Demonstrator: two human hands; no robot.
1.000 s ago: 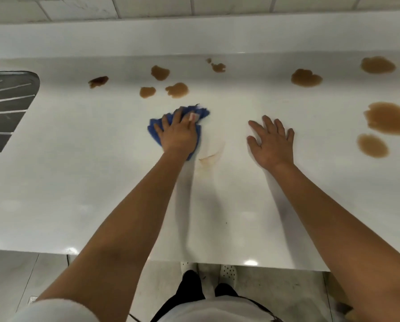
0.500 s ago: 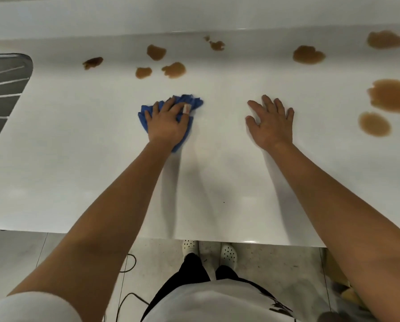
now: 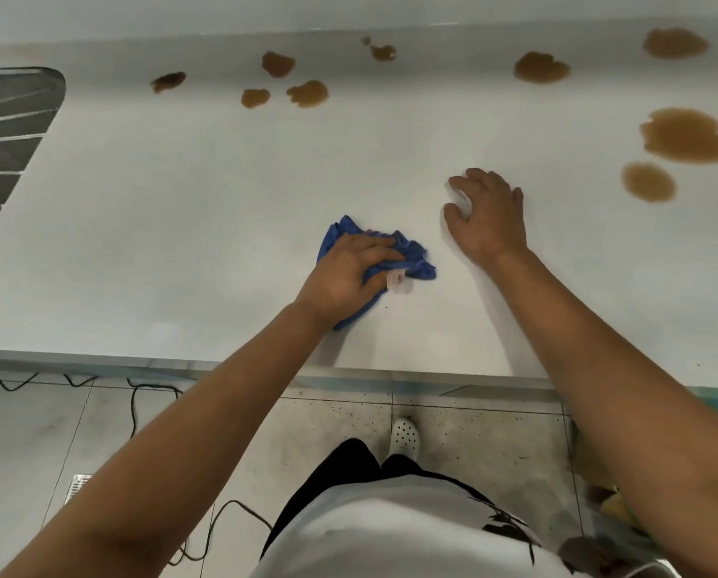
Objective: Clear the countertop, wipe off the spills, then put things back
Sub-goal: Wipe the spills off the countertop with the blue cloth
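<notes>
Blue cloth (image 3: pixel 411 254), soft and limp, bunches under the left hand (image 3: pixel 349 277), fingers curled clamping it; best gripped mid-wad. Right hand (image 3: pixel 488 214) beside it braces on the countertop (image 3: pixel 182 244), fingers loosely spread.

Just one view here, a wide-angle cam on the person's head, looking forward and steeply down. It sits close over the white countertop (image 3: pixel 182 244), whose near edge crosses the lower middle of the frame, with floor tiles (image 3: pixel 27 444) and the person's own torso below it. The far edge of the counter runs along the top, bowed by the lens. Both forearms reach in from the bottom corners. No second view, so nothing is shared.
</notes>
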